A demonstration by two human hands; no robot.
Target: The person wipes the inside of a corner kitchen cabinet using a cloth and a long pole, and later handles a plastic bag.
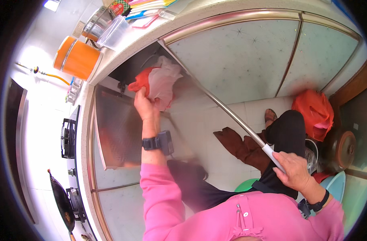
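My left hand (pixel 145 104) grips a crumpled bundle of plastic bags, one red (pixel 142 79) and one whitish and translucent (pixel 164 79). The bundle is at the mouth of an open corner cabinet (pixel 132 60), whose inside is dark. Its door (pixel 117 126) stands open to the left of my wrist. My right hand (pixel 295 170) is closed around the white grip (pixel 273 157) of a long metal pole (pixel 228 111). From there the pole slants up towards the cabinet opening. Its far end cannot be made out behind or beside the bags.
A red plastic bag (pixel 313 114) and a lidded brown jar (pixel 346 150) stand at the right. Brown cloth (pixel 240 144) lies on the floor by my foot. On the counter are an orange container (pixel 78 57), a clear plastic box (pixel 114 31) and a wok (pixel 61 200).
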